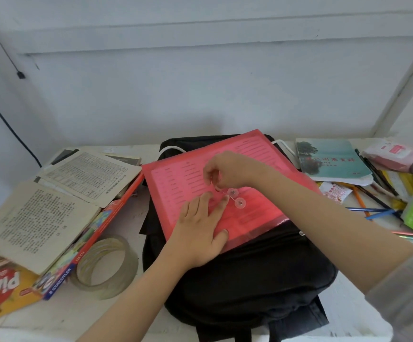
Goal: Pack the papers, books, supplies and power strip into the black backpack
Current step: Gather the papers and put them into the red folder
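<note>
— Pink plastic folder (227,191) lay across the black backpack (244,275) at the centre of the frame, didn't it?

— It did, tilted, covering the upper half. Her left hand (200,233) pressed flat on it, fingers spread open.

— And the right?

— The right hand (225,171) pinched the thin string (221,191) by the two round clasp buttons (236,197).

— Anything else?

— Open books (52,198) and a tape roll (105,266) at lower left; a teal book (333,159) and pencils (375,213) at right.
</note>
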### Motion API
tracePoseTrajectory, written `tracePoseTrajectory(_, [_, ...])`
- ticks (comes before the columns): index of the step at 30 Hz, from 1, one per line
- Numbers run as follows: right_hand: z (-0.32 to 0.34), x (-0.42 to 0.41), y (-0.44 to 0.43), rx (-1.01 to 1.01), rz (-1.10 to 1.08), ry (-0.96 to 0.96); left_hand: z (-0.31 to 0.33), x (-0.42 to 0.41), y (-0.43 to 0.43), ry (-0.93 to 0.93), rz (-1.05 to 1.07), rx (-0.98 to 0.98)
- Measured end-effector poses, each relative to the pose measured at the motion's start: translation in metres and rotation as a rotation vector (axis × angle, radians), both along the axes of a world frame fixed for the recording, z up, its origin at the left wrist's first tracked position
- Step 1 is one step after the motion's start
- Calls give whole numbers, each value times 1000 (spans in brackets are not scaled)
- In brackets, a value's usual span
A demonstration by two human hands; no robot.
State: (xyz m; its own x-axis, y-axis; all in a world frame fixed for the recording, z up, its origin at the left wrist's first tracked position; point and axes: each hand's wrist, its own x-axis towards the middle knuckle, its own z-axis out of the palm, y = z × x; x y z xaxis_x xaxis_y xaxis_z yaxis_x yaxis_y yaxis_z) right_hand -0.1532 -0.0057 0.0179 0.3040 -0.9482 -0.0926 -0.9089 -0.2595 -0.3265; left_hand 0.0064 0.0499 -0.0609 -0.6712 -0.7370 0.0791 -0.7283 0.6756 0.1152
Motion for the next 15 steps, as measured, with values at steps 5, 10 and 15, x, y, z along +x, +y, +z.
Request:
tracePoseTrajectory(5, [-7, 0, 2, -49, 28, -38, -3, -1, -1, 27, 0, -39])
tracePoseTrajectory(10, [-17, -11, 4, -101, -41, -116, 0, -4, -2, 39, 5, -40])
tracePoseTrajectory(15, [-24, -26, 9, -126, -129, -182, 6, -14, -2, 47, 4, -42])
